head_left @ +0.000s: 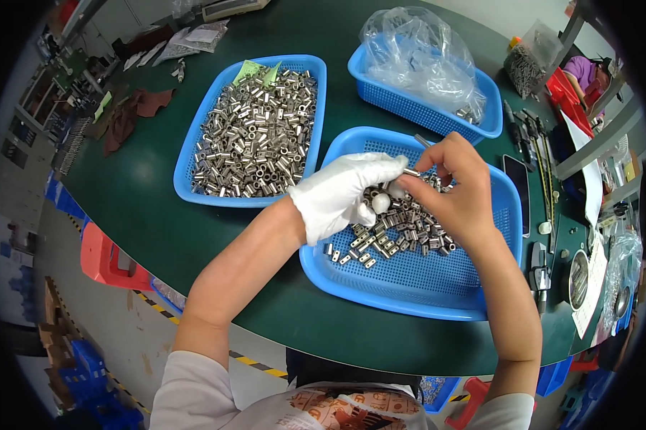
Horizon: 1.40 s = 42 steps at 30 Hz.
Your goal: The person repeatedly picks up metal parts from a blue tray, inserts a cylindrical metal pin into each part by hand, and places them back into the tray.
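My left hand point(348, 188), in a white glove, is closed over the near blue basket. Between its thumb and fingers a small shiny metal sleeve point(411, 172) sticks out. More metal pieces show by its curled fingers; whether they lie in the palm or below it I cannot tell. My bare right hand point(456, 188) is closed too, its thumb and fingertip at the sleeve's end. A thin grey metal rod point(423, 141) juts up from behind its fingers. Beneath both hands, the blue basket point(409, 304) holds a loose heap of metal sleeves point(409, 233), some with small holes.
Left stands a blue basket point(182, 168) full of similar sleeves with green paper. Behind is another blue basket point(402, 102) with a clear plastic bag point(416, 54). Right on the green table point(144, 201) lie a phone point(516, 193), a caliper point(540, 276) and slim tools. A co-worker sits far right.
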### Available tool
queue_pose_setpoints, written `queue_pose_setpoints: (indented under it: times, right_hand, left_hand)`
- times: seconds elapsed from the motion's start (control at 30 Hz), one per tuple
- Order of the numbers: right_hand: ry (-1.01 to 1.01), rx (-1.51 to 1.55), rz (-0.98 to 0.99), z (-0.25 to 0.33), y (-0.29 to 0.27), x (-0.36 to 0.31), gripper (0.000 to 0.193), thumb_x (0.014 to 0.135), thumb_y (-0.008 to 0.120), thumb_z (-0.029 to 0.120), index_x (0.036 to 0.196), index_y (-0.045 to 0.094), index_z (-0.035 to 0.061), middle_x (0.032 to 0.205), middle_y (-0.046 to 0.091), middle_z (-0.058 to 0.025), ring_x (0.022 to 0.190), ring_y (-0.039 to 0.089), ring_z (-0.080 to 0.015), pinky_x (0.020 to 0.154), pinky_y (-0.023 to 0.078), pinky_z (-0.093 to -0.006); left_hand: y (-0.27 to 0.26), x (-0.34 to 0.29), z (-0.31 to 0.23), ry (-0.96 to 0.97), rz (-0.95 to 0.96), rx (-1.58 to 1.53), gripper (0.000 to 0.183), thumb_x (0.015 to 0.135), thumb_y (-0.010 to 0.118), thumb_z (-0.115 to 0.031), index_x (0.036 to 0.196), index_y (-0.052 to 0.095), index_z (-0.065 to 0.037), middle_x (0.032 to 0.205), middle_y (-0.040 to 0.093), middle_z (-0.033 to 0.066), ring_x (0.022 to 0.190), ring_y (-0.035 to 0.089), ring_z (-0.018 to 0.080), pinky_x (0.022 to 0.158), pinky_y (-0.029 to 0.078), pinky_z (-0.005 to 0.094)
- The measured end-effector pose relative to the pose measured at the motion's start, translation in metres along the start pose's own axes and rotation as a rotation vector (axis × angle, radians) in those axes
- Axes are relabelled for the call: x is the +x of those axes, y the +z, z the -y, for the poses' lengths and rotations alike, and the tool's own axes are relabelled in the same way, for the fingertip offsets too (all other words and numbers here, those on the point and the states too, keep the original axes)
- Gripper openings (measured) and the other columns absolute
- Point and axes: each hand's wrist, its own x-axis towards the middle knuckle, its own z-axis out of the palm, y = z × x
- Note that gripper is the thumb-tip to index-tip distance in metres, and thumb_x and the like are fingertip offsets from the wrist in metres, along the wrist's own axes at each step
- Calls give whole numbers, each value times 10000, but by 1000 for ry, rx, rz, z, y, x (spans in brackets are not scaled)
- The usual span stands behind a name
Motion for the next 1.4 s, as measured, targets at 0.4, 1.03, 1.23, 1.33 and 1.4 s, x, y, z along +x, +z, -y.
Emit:
queue_pose_setpoints:
  times: [0.4, 1.03, 1.23, 1.33, 1.4]
  right_hand:
    - [83, 426, 39, 1, -3, 0, 75, 801, 422, 31, 860, 464, 9, 753, 494, -36, 614, 428, -65, 554, 361, -213]
    - [181, 462, 213, -9, -15, 0, 104, 715, 444, 42, 782, 522, 31, 735, 481, -20, 645, 440, -89, 589, 367, -237]
    - [-138, -330, 443, -30, 5, -5, 133, 636, 562, 74, 761, 599, 98, 694, 499, -58, 628, 525, -230, 554, 423, -342]
    - [-195, -373, 456, -31, 9, -3, 108, 624, 599, 120, 729, 593, 99, 685, 494, -54, 642, 527, -243, 563, 428, -353]
    - [-318, -386, 406, -30, 12, -4, 73, 627, 600, 126, 687, 577, 92, 680, 490, -50, 634, 525, -242, 553, 426, -350]
  left_hand:
    - [1, 1, -3, 69, -52, -44, 254, 845, 468, -288, 835, 470, -33, 666, 426, -18, 455, 331, 1, 349, 231, 119]
    - [1, 1, 0, 180, -134, -44, 227, 847, 464, -264, 824, 483, -39, 662, 466, 2, 496, 411, 27, 359, 284, 134]
    - [-3, 6, -3, 102, -113, -254, 180, 832, 444, -181, 880, 512, -21, 774, 546, 74, 565, 495, 91, 371, 346, 143]
    - [-3, 4, -4, 106, -155, -224, 194, 833, 440, -180, 905, 512, -15, 769, 542, 65, 577, 503, 94, 386, 368, 149]
    - [-6, 6, -2, 110, -114, -231, 160, 824, 463, -170, 900, 530, -47, 769, 544, 35, 574, 500, 77, 431, 390, 162]
